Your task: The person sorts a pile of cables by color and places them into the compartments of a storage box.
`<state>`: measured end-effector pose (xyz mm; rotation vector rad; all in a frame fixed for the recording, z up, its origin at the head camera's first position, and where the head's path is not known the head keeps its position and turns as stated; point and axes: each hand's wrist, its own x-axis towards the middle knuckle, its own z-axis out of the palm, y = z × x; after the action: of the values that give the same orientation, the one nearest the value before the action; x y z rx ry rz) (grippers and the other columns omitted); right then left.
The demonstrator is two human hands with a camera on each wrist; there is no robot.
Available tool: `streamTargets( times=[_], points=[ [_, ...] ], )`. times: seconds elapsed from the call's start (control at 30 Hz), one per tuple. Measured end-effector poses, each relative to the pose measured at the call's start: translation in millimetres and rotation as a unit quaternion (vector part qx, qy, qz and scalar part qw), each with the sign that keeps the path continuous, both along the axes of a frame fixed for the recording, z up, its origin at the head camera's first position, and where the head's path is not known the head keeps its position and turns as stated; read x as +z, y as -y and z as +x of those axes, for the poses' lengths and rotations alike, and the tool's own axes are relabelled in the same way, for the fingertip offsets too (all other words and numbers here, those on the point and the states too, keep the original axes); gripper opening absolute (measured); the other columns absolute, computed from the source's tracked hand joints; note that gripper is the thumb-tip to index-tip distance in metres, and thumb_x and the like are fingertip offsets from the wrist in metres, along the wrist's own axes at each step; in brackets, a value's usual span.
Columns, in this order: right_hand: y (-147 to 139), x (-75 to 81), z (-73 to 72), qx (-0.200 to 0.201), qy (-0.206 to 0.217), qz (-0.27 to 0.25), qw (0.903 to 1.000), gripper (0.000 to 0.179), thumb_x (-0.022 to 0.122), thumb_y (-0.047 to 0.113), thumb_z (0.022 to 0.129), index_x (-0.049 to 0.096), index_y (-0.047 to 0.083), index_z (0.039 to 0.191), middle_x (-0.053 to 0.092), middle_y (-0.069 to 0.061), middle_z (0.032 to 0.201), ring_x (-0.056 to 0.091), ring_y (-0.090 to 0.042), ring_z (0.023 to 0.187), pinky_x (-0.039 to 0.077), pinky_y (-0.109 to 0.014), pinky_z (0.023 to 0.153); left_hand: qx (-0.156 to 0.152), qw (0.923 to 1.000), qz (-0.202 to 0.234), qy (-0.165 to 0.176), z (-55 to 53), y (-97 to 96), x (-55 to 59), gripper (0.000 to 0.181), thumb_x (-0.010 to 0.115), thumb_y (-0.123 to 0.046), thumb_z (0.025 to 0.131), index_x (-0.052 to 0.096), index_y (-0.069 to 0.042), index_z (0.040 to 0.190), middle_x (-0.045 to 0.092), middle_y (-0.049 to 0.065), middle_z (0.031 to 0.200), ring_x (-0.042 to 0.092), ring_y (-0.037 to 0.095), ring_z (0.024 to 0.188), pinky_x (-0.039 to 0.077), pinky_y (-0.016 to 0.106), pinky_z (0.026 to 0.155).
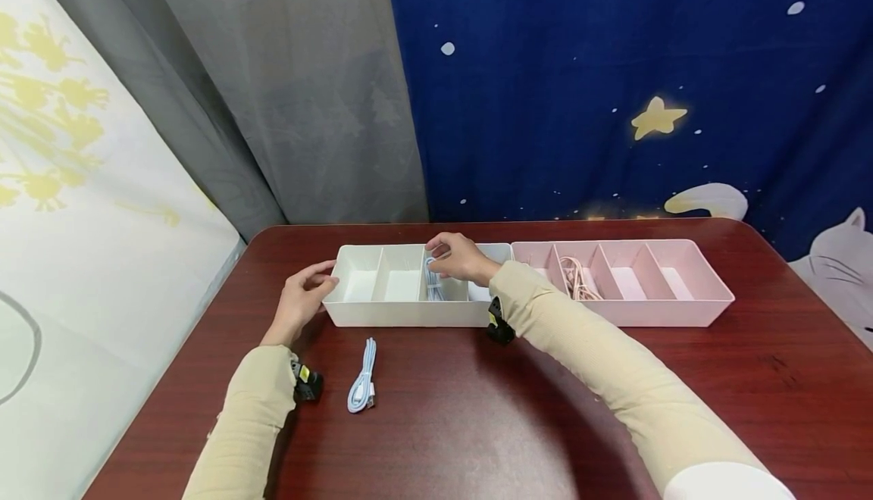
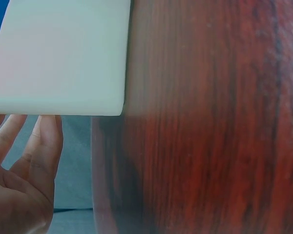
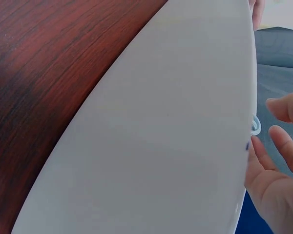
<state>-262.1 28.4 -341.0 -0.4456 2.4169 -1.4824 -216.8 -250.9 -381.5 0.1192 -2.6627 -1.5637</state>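
Note:
A white divided box [image 1: 382, 314] stands at the back of the table. My left hand [image 1: 305, 299] is at its left end; the left wrist view shows fingertips against the end wall [image 2: 63, 63]. Over the third compartment is my right hand [image 1: 460, 257], thumb and fingers spread apart. Below it a coiled light-blue cable [image 1: 433, 284] stands in that compartment. In the right wrist view a loop of this cable [image 3: 256, 126] shows above the rim, beside the parted fingers. Another light-blue cable [image 1: 364, 379], bundled, lies on the table in front of the box.
A pink divided box [image 1: 648, 314] adjoins the white one on the right. One of its compartments holds a bundled pale pink cable [image 1: 577, 280]. Curtains [image 1: 327, 106] hang behind the dark red wooden table [image 1: 436, 424]. My right forearm [image 1: 600, 364] crosses before both boxes.

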Motion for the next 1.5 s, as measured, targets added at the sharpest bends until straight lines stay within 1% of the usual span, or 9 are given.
streamTargets(
  times=[0.1, 0.13, 0.33, 0.37, 0.63, 0.8, 1.07, 1.27, 1.5],
  points=[
    [0, -0.5, 0.0, 0.000, -0.003, -0.001, 1.0000, 0.033, 0.061, -0.001, 0.079, 0.054, -0.001, 0.112, 0.053, -0.016, 0.106, 0.053, -0.025, 0.097, 0.050, -0.031, 0.068, -0.002, 1.0000, -0.001, -0.001, 0.1, 0.5, -0.1, 0.047, 0.055, -0.035, 0.087, 0.048, -0.016, 0.129, 0.054, 0.012, 0.108, 0.054, 0.022, 0.088, 0.050, 0.032, 0.068],
    [0, 4.7, 4.5, 0.000, 0.000, -0.002, 1.0000, 0.033, 0.060, -0.002, 0.080, 0.053, -0.003, 0.112, 0.053, -0.018, 0.107, 0.053, -0.026, 0.098, 0.050, -0.033, 0.070, -0.007, 1.0000, -0.002, -0.003, 0.3, 0.5, 0.5, 0.047, 0.055, -0.035, 0.087, 0.047, -0.015, 0.129, 0.054, 0.013, 0.108, 0.054, 0.023, 0.089, 0.050, 0.032, 0.068],
    [0, 5.2, 4.6, -0.008, -0.007, -0.001, 0.9999, 0.034, 0.061, -0.003, 0.078, 0.054, -0.003, 0.111, 0.054, -0.018, 0.105, 0.055, -0.026, 0.096, 0.050, -0.033, 0.070, -0.015, 0.9999, -0.004, -0.004, -0.1, 0.6, 1.7, 0.045, 0.054, -0.030, 0.088, 0.047, -0.015, 0.130, 0.053, 0.016, 0.109, 0.054, 0.025, 0.089, 0.050, 0.032, 0.067],
    [0, -0.1, 0.0, -0.010, -0.011, -0.001, 0.9999, 0.033, 0.062, -0.002, 0.077, 0.055, -0.002, 0.110, 0.055, -0.016, 0.103, 0.056, -0.024, 0.093, 0.051, -0.031, 0.067, -0.015, 0.9999, -0.004, -0.004, 0.0, 0.6, 1.7, 0.045, 0.054, -0.030, 0.088, 0.047, -0.014, 0.129, 0.053, 0.016, 0.109, 0.054, 0.024, 0.089, 0.050, 0.033, 0.067],
    [-2, -0.7, -1.1, -0.014, -0.020, -0.002, 0.9997, 0.032, 0.062, -0.002, 0.077, 0.055, -0.002, 0.108, 0.055, -0.016, 0.102, 0.055, -0.023, 0.087, 0.051, -0.031, 0.066, -0.008, 0.9999, -0.005, -0.011, 0.2, 0.9, 0.4, 0.043, 0.055, -0.030, 0.088, 0.048, -0.015, 0.128, 0.055, 0.013, 0.106, 0.056, 0.019, 0.085, 0.050, 0.037, 0.067],
    [-2, -1.1, 0.3, -0.014, -0.023, 0.002, 0.9996, 0.032, 0.062, -0.001, 0.077, 0.055, -0.002, 0.108, 0.055, -0.016, 0.102, 0.056, -0.022, 0.084, 0.051, -0.029, 0.065, -0.015, 0.9998, -0.007, -0.010, 0.4, 0.9, 0.9, 0.044, 0.054, -0.030, 0.088, 0.047, -0.014, 0.129, 0.054, 0.015, 0.108, 0.055, 0.021, 0.087, 0.049, 0.040, 0.070],
    [-3, -1.3, 4.8, -0.005, -0.022, -0.008, 0.9997, 0.031, 0.061, 0.000, 0.078, 0.055, -0.003, 0.108, 0.055, -0.016, 0.101, 0.057, -0.021, 0.082, 0.051, -0.031, 0.067, -0.015, 0.9999, -0.007, -0.005, 0.7, 1.3, 1.4, 0.044, 0.054, -0.030, 0.088, 0.047, -0.015, 0.129, 0.054, 0.015, 0.109, 0.055, 0.023, 0.089, 0.049, 0.040, 0.072],
    [-2, -2.2, 9.9, 0.011, -0.024, -0.020, 0.9995, 0.030, 0.061, -0.002, 0.077, 0.055, -0.004, 0.107, 0.055, -0.016, 0.100, 0.058, -0.021, 0.081, 0.050, -0.028, 0.064, -0.015, 0.9998, -0.007, -0.007, 0.5, 1.7, 1.0, 0.044, 0.054, -0.030, 0.088, 0.047, -0.016, 0.129, 0.054, 0.015, 0.109, 0.055, 0.024, 0.090, 0.049, 0.039, 0.071],
    [-1, -4.2, 16.9, 0.024, -0.047, -0.013, 0.9985, 0.029, 0.061, -0.001, 0.078, 0.055, -0.004, 0.106, 0.056, -0.017, 0.101, 0.059, -0.023, 0.086, 0.050, -0.027, 0.068, -0.011, 0.9999, -0.005, -0.004, -0.1, 1.1, 1.7, 0.044, 0.054, -0.030, 0.088, 0.048, -0.016, 0.129, 0.054, 0.014, 0.109, 0.055, 0.020, 0.088, 0.050, 0.035, 0.070]
  ],
)
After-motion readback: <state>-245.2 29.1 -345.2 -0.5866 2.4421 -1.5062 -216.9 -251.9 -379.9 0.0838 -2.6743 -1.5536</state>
